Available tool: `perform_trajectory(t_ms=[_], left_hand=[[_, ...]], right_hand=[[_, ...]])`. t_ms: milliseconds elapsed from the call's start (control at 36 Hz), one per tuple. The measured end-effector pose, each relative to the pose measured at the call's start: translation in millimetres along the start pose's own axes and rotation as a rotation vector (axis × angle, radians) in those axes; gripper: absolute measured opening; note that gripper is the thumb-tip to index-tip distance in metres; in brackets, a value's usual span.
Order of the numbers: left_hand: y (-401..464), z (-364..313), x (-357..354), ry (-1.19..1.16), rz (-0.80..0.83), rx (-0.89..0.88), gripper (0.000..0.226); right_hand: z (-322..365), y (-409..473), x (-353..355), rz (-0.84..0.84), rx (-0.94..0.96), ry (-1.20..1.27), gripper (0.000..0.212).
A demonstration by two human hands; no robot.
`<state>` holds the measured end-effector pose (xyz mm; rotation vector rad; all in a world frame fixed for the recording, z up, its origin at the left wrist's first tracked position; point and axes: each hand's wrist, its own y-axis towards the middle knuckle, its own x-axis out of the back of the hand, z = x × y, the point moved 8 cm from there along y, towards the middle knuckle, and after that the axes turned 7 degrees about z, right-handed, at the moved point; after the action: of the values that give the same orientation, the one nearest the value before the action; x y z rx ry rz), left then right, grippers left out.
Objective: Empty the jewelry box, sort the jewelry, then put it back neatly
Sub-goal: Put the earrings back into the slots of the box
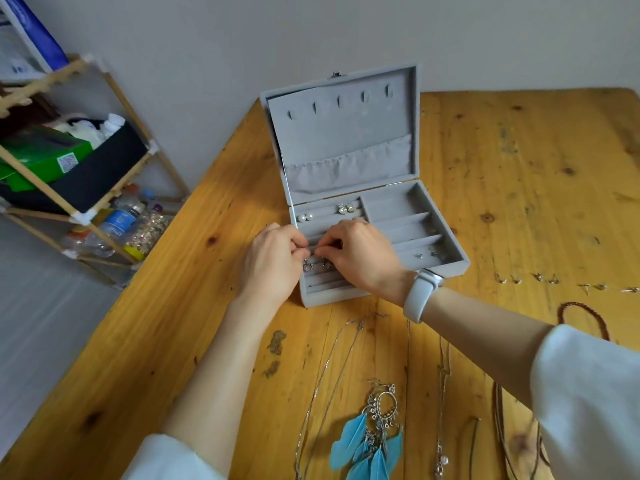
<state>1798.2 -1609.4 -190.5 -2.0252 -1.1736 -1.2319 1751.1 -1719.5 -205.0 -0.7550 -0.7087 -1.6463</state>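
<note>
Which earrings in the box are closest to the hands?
The little silver heart earrings, in the padded rows just below the fingertips of both hands. The pearl studs and sparkly studs sit farther back, near the lid.

Both hands' fingers (302, 244) meet, curled, over the open jewelry box's (450, 265) ring rolls.

wall (242, 36): plain pale grey, evenly lit, behind the bench | bench (519, 202): knotty orange-yellow pine planks, worn marks | floor (41, 306): pale grey, at left | shelf rack (114, 98): light wooden frame at left, holding a black bin (93, 178), green box (45, 157), plastic bottles (121, 220)
</note>
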Motion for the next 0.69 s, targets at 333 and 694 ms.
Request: perform_trajectory(t_ms=[333,694], left_hand=[[-19,11,-11,-0.150,-0.182,0.034,0.015],[-37,20,-22,-0.395,-0.368,0.042,0.023]], right_hand=[[1,3,-1,0.018,-0.044,0.036,0.016],[10,-6,-1,0.073,0.045,-0.064,0.027]])
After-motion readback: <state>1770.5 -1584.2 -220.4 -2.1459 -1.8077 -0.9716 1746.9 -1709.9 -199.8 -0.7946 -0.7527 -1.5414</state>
